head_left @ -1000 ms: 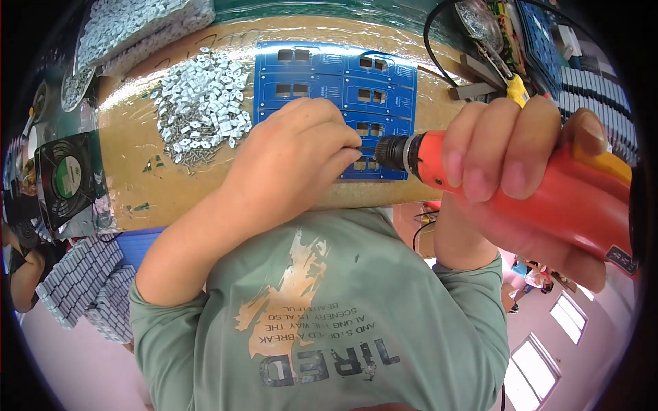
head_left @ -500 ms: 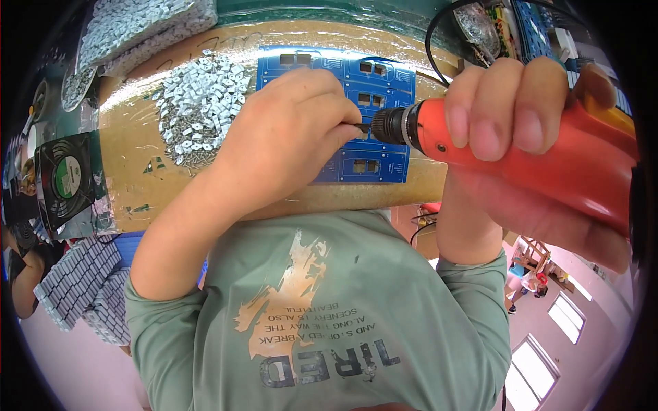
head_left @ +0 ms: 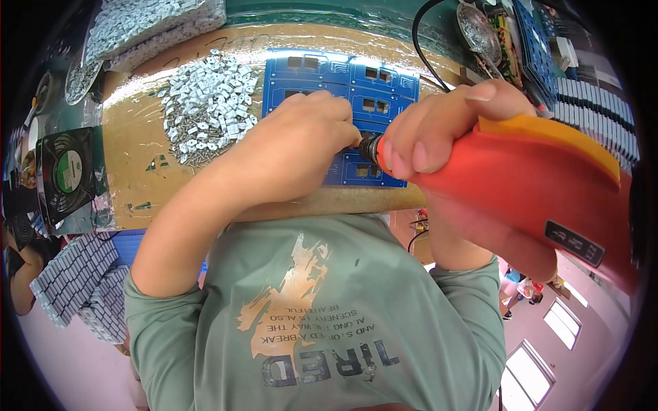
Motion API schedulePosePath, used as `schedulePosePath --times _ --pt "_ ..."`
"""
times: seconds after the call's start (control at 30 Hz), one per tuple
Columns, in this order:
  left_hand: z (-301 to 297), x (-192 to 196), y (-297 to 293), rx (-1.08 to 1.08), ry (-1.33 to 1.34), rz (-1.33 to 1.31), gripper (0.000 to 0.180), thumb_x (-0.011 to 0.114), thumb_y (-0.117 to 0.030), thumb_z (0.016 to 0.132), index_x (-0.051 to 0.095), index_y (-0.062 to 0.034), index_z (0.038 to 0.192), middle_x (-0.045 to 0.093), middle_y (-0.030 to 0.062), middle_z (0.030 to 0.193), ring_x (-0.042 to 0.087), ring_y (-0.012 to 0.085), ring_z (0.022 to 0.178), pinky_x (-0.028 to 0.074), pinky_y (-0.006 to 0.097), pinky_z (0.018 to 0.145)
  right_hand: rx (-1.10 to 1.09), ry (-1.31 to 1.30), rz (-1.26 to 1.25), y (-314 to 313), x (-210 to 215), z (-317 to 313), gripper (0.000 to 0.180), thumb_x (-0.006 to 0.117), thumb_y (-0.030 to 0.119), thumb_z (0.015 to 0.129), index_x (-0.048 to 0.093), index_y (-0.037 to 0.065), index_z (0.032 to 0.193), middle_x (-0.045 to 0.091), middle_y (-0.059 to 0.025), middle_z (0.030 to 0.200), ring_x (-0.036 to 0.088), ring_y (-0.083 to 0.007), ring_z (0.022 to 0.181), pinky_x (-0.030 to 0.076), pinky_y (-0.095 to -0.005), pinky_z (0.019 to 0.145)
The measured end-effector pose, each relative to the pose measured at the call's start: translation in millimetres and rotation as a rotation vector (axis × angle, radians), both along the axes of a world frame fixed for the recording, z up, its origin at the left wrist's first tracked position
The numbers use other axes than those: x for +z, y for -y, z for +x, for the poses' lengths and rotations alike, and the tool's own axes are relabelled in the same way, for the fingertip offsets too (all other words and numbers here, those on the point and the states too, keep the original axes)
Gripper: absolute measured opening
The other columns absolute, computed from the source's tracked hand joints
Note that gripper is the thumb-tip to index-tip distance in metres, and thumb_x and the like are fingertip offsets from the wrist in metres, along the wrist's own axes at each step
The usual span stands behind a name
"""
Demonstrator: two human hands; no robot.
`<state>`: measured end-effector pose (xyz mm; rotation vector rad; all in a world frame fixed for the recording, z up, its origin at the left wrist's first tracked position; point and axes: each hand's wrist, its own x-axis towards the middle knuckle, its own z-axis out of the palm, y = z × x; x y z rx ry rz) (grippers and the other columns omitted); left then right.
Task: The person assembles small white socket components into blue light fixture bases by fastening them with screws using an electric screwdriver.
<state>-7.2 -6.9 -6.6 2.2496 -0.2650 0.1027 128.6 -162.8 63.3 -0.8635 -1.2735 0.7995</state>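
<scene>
My right hand [head_left: 445, 127] wraps round a red electric screwdriver [head_left: 521, 181] with an orange-yellow strip, its black collar pointing left. At that collar, the fingers of my left hand [head_left: 291, 147] are pinched together; what lies between them is hidden. Both hands are above a panel of blue circuit boards [head_left: 384, 83] with paired rectangular cut-outs, which the left hand partly covers. Left of the panel, a heap of small white plastic pieces with screws [head_left: 209, 103] is spread on a brown work board [head_left: 137, 205].
A black fan [head_left: 67, 168] stands at the left edge. Behind the heap lie a bag of white pieces [head_left: 151, 27] and a metal scoop [head_left: 82, 83]. A black cable [head_left: 419, 48] hangs at the back. Grey-white blocks [head_left: 596, 113] line the right; more blocks [head_left: 75, 281] are stacked lower left. Another person's arm [head_left: 26, 277] shows at far left.
The electric screwdriver has come left and toward me with my right hand, its body turned so that a dark label shows. My pinched left hand has moved slightly toward me.
</scene>
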Motion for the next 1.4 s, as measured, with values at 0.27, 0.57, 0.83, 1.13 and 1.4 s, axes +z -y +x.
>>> schedulePosePath --times 0.27,0.57,0.83,1.13,1.4 --pt "-0.3 0.5 3.0 -0.001 -0.022 0.049 0.021 0.058 0.0 0.077 0.071 -0.0027 0.093 0.06 0.0098 0.093 0.057 0.0296 0.098 0.043 0.04 0.085 -0.119 -0.043 -0.088 2.3 5.0 -19.0 0.076 0.061 0.056 0.087 0.04 0.002 0.136 0.06 -0.013 0.093 0.059 -0.0272 0.077 0.052 -0.0414 0.069" --pt "-0.8 -9.7 1.9 0.03 0.009 -0.012 0.026 0.057 0.002 0.076 0.07 -0.0041 0.099 0.062 0.0112 0.097 0.057 0.0317 0.103 0.043 0.042 0.092 -0.189 -0.136 -0.118 1.3 3.8 -35.6 0.03 0.053 0.03 0.101 0.052 0.006 0.119 0.06 -0.0134 0.082 0.057 -0.0267 0.071 0.049 -0.0406 0.066" --pt "-5.1 -6.7 0.5 0.043 -0.027 -0.065 0.03 0.057 0.004 0.076 0.069 -0.0055 0.103 0.063 0.0117 0.098 0.058 0.034 0.105 0.043 0.042 0.095 -0.264 -0.116 -0.123 3.3 -7.2 -47.0 0.034 0.062 0.026 0.098 0.05 0.004 0.121 0.061 -0.0148 0.089 0.06 -0.0256 0.075 0.051 -0.0393 0.066" --pt "-1.7 -11.6 1.0 0.016 0.013 -0.11 0.032 0.056 0.005 0.077 0.067 -0.0063 0.105 0.062 0.0109 0.098 0.057 0.0331 0.102 0.043 0.042 0.092 -0.444 -0.124 -0.362 28.8 -7.6 -53.8 0.044 0.069 0.029 0.093 0.05 0.004 0.125 0.062 -0.0137 0.092 0.061 -0.0242 0.081 0.052 -0.0369 0.072" --pt "-2.9 -10.8 6.1 0.065 0.029 -0.069 0.024 0.058 0.007 0.077 0.058 -0.0069 0.096 0.059 0.0116 0.095 0.055 0.0354 0.097 0.043 0.044 0.085 -0.418 -0.227 -0.159 15.4 -23.4 -36.9 0.078 0.072 0.054 0.079 0.048 0.001 0.131 0.064 -0.0117 0.089 0.064 -0.0203 0.077 0.052 -0.0324 0.067"
